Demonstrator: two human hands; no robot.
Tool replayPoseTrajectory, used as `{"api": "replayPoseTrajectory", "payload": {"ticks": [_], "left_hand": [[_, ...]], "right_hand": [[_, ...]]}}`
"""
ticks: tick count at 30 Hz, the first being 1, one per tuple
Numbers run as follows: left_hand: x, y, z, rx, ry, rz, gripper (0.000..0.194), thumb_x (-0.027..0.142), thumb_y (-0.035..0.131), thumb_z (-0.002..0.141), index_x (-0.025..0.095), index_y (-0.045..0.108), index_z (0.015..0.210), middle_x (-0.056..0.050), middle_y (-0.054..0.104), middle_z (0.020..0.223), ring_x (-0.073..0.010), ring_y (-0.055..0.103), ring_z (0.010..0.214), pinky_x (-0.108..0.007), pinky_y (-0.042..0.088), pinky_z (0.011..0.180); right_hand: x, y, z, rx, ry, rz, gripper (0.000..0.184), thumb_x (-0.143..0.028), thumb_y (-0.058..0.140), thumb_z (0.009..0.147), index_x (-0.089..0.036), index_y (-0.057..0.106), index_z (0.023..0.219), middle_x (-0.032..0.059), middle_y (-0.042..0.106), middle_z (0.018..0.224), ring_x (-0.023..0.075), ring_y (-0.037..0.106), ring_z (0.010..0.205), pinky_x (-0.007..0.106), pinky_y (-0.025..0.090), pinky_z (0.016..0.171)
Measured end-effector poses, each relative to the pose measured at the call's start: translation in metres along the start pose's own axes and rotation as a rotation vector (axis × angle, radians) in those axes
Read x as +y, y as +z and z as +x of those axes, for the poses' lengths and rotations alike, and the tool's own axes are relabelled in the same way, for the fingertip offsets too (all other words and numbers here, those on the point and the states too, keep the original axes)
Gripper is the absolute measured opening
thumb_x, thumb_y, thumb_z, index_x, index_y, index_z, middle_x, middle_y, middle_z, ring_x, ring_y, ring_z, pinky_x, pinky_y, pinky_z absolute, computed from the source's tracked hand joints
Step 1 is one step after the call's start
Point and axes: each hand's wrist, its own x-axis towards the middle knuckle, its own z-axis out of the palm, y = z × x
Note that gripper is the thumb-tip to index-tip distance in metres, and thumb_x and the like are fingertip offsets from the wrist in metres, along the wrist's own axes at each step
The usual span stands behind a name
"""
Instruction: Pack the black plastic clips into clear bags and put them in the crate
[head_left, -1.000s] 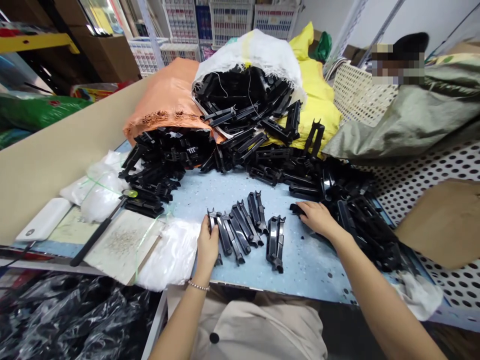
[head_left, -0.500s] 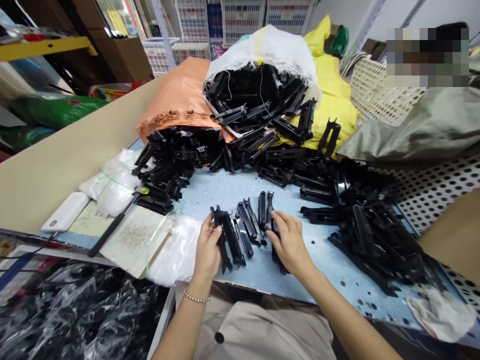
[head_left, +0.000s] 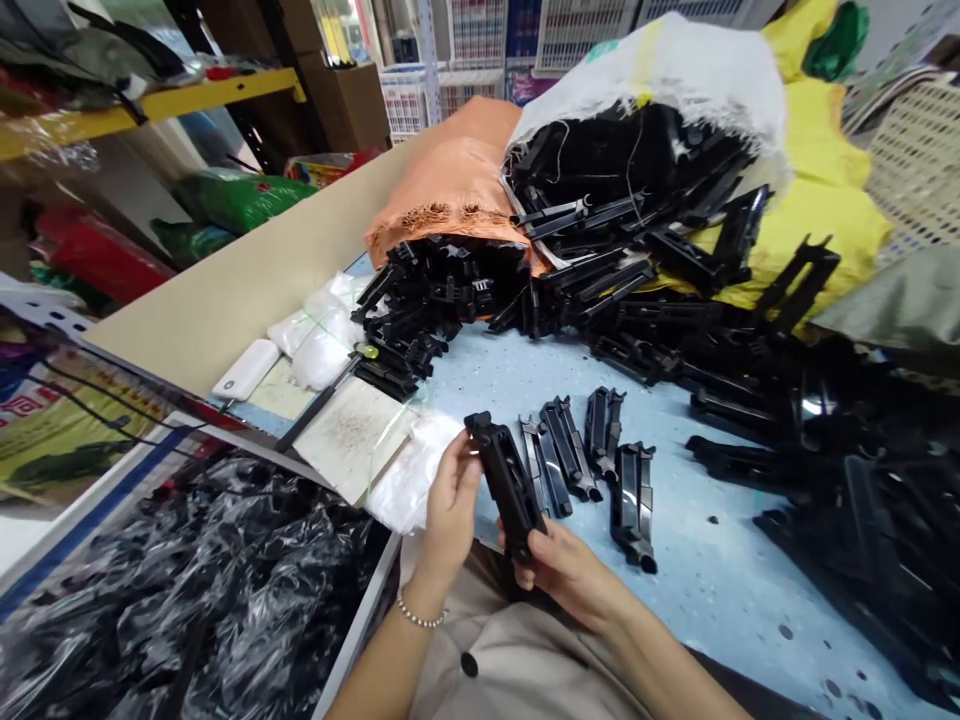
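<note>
A long black plastic part (head_left: 508, 490) is held between both hands over the near edge of the table. My left hand (head_left: 452, 500) has its fingers closed at the upper end of it. At the lower end, my right hand (head_left: 562, 570) grips the same part between thumb and fingers. Just beyond, several similar black parts (head_left: 566, 445) lie in short pairs on the blue tabletop (head_left: 480, 375). One pair (head_left: 634, 505) lies to the right of my right hand.
Orange (head_left: 450, 170), white (head_left: 675, 65) and yellow (head_left: 832, 200) sacks stand at the back, black parts spilling out. A dark pile (head_left: 847, 520) covers the right. On the left are a stained board (head_left: 349, 435), clear plastic bags (head_left: 420, 475) and a white device (head_left: 246, 370). Below sits a crate of plastic-wrapped black parts (head_left: 202, 590).
The view has turned left. My left hand has lifted a black part from the row. My right hand has left the pair at right and now grips the lifted part's lower end.
</note>
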Motion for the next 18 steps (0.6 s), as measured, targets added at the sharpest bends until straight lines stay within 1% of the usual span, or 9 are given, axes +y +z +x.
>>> {"api": "replayPoseTrajectory", "payload": {"ticks": [3,5,6,8,10,12,14,16,18], "left_hand": [[-0.010,-0.040,0.010,0.237,0.126,0.507,0.039,0.038,0.059,0.084,0.015,0.059,0.116,-0.017,0.055,0.122,-0.0317,0.048,0.116,-0.050,0.034,0.102],[-0.011,-0.063,0.019,0.294,0.121,0.636,0.026,0.037,0.062,0.080,0.015,0.066,0.095,-0.017,0.059,0.111,-0.0337,0.049,0.112,-0.052,0.032,0.101],[-0.010,-0.072,0.023,0.271,0.085,0.577,0.022,0.036,0.062,0.080,0.016,0.067,0.085,-0.014,0.062,0.103,-0.0317,0.052,0.106,-0.050,0.035,0.099],[-0.001,-0.079,0.029,0.181,-0.057,0.253,0.022,0.038,0.064,0.078,0.017,0.066,0.076,-0.008,0.066,0.087,-0.0245,0.058,0.090,-0.041,0.044,0.089],[0.011,-0.075,0.031,0.090,-0.247,-0.158,0.026,0.041,0.072,0.071,0.016,0.064,0.073,-0.004,0.066,0.075,-0.0182,0.061,0.074,-0.034,0.048,0.078],[0.023,-0.064,0.029,0.036,-0.369,-0.446,0.031,0.038,0.080,0.064,0.015,0.061,0.068,-0.001,0.065,0.067,-0.0147,0.061,0.066,-0.030,0.050,0.073],[0.029,-0.052,0.026,0.049,-0.384,-0.552,0.032,0.037,0.082,0.061,0.013,0.061,0.066,0.000,0.065,0.064,-0.0133,0.062,0.064,-0.027,0.050,0.069],[0.030,-0.041,0.021,0.072,-0.383,-0.560,0.034,0.041,0.080,0.064,0.012,0.064,0.070,-0.002,0.066,0.064,-0.0129,0.062,0.060,-0.025,0.050,0.064],[0.027,-0.034,0.018,0.050,-0.406,-0.549,0.037,0.046,0.077,0.067,0.011,0.067,0.074,-0.003,0.067,0.062,-0.0132,0.061,0.056,-0.024,0.050,0.058]], "right_hand": [[-0.002,-0.001,-0.001,0.054,-0.030,0.012,0.037,-0.046,0.074,0.074,-0.018,0.067,0.098,0.0041,0.063,0.088,0.0068,0.046,0.053,0.025,0.043,0.055],[-0.004,-0.001,0.001,0.080,-0.044,0.028,0.038,-0.046,0.073,0.075,-0.019,0.067,0.101,0.0046,0.064,0.090,0.0090,0.051,0.057,0.027,0.045,0.058],[-0.005,0.000,0.002,0.083,-0.046,0.034,0.038,-0.046,0.073,0.076,-0.019,0.067,0.102,0.0047,0.064,0.091,0.0103,0.054,0.060,0.028,0.047,0.061],[-0.009,0.001,0.007,0.065,-0.052,0.050,0.039,-0.044,0.073,0.076,-0.019,0.067,0.105,0.0050,0.066,0.093,0.0139,0.060,0.070,0.031,0.050,0.070],[-0.014,0.002,0.011,0.019,-0.069,0.071,0.041,-0.042,0.075,0.074,-0.018,0.067,0.107,0.0058,0.067,0.095,0.0186,0.063,0.086,0.035,0.049,0.084],[-0.020,0.004,0.015,-0.035,-0.085,0.077,0.044,-0.042,0.076,0.073,-0.018,0.066,0.108,0.0068,0.068,0.097,0.0216,0.062,0.097,0.036,0.046,0.092],[-0.026,0.005,0.018,-0.087,-0.096,0.052,0.047,-0.043,0.076,0.071,-0.018,0.066,0.110,0.0080,0.068,0.100,0.0214,0.063,0.096,0.034,0.047,0.088],[-0.031,0.005,0.020,-0.116,-0.108,0.007,0.050,-0.044,0.076,0.071,-0.017,0.065,0.110,0.0089,0.070,0.099,0.0196,0.064,0.087,0.032,0.049,0.082],[-0.034,0.006,0.021,-0.116,-0.123,-0.029,0.051,-0.046,0.076,0.070,-0.017,0.065,0.109,0.0091,0.071,0.094,0.0183,0.065,0.082,0.031,0.049,0.080]]}}
